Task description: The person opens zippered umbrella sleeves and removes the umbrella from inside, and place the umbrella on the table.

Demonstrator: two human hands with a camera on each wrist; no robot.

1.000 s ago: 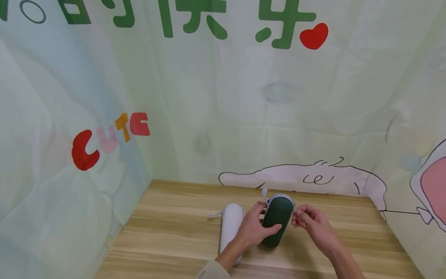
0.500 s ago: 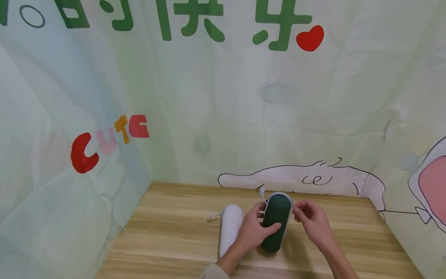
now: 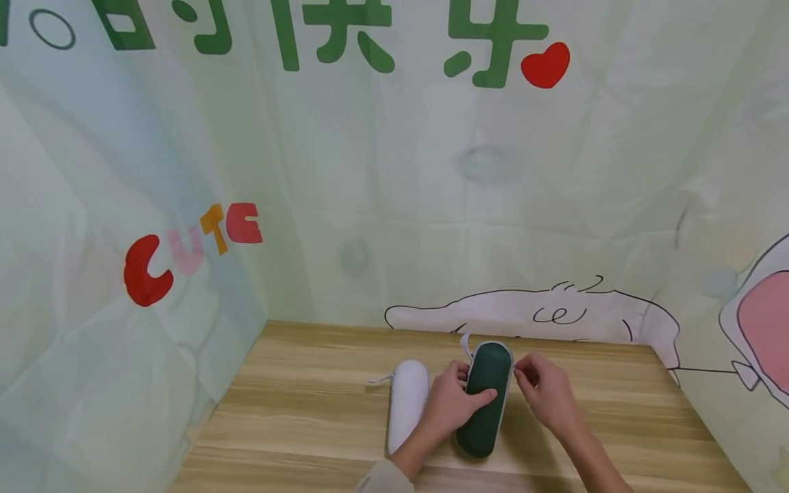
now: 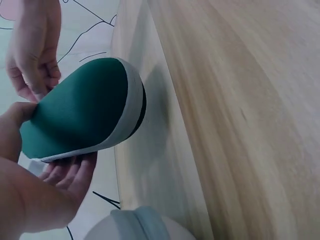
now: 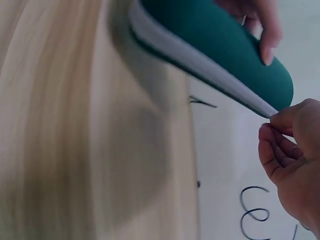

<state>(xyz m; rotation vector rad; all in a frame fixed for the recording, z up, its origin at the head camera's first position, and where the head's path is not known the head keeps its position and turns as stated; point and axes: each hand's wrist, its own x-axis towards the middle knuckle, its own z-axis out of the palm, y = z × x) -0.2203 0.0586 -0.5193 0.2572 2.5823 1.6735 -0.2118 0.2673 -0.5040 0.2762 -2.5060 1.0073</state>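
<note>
A dark green case with a pale zip band round its side is held tilted over the table. My left hand grips it from the left, thumb across the green face, fingers round the far side. At the case's upper right edge, my right hand pinches with thumb and forefinger; the right wrist view has these fingertips at the end of the band, and what lies between them is too small to tell. A pale strap stands out at the case's upper left.
A white case with a strap lies on the wooden table, just left of my left hand and partly behind the forearm. Printed cloth hangs along the table's back and sides.
The green case's lower end has swung slightly down and toward me. My right hand has shifted a little left with it, staying at the case's upper right edge.
</note>
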